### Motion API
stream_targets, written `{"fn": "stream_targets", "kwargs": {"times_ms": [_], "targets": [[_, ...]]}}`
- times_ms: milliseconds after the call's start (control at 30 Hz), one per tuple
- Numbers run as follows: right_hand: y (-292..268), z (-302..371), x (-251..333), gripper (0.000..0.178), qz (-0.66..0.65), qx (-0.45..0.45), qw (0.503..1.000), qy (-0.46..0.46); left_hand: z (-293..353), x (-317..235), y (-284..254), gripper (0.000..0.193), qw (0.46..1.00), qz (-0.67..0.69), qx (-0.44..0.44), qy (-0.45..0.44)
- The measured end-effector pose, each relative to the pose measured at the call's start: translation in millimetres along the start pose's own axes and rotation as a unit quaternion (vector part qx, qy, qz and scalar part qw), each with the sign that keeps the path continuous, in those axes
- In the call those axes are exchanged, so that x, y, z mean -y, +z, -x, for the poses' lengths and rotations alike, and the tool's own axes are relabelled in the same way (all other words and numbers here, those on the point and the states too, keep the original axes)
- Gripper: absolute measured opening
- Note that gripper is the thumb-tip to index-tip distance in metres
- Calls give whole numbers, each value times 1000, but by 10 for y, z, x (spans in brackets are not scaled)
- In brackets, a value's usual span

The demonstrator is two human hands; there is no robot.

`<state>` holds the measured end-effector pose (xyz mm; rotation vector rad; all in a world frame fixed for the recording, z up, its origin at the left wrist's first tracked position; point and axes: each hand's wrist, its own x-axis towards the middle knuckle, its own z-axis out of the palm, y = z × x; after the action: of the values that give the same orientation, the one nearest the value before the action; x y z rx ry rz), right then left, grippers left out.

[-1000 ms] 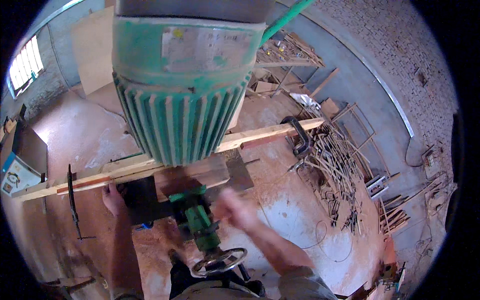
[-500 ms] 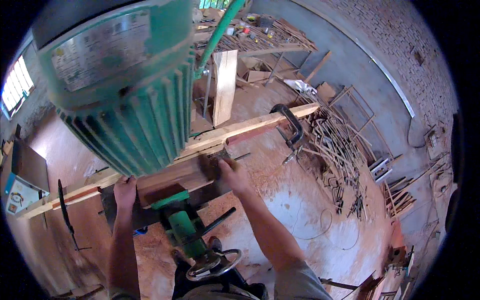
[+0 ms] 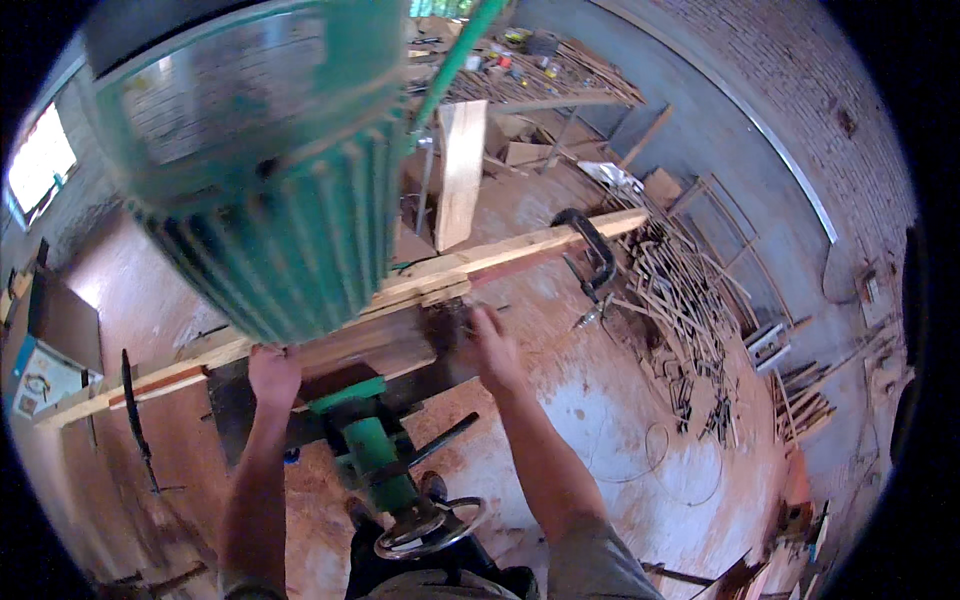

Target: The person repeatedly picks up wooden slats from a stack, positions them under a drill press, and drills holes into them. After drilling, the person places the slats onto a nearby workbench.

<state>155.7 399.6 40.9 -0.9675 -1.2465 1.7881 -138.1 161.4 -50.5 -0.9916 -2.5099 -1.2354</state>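
Observation:
A brown wooden board (image 3: 365, 352) lies on the dark machine table (image 3: 232, 400), partly hidden beneath a big green ribbed motor (image 3: 280, 240). My left hand (image 3: 274, 376) is closed at the board's left end, its fingertips partly hidden under the motor. Beyond the board's right end, my right hand (image 3: 494, 350) closes on a dark, blurred block (image 3: 443, 322); its outline is smeared. Behind the board runs a long pale wooden beam (image 3: 520, 250), held at its right by a black C-clamp (image 3: 598, 255).
A green pedestal with a metal handwheel (image 3: 432, 530) stands between my arms. Scrap sticks (image 3: 690, 330) pile up at right. Tools cover a far bench (image 3: 540, 98), and a pale plank (image 3: 462, 175) stands upright before it. Another clamp (image 3: 135, 420) hangs at left; a cabinet (image 3: 55, 350) stands beyond.
Both hands have moved slightly right relative to the machine, the board and dark block seemingly with them. The whole view has also shifted a little.

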Motion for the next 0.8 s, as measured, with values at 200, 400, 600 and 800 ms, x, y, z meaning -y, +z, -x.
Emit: {"fn": "stream_targets", "kwargs": {"times_ms": [200,400,600,800], "targets": [[-330,1102,-304,39,-193,-87,968,132,-89,-536,-249,14,993,-30,113,-13],[1352,1774,395,32,162,323,932,-17,304,-214,-997,18,999,-39,4,15],[2420,2271,260,29,563,481,666,-88,876,57,-1375,16,993,-118,10,13],[1475,1650,1304,34,449,285,828,-175,920,54,-1436,17,987,-124,-43,94]]}}
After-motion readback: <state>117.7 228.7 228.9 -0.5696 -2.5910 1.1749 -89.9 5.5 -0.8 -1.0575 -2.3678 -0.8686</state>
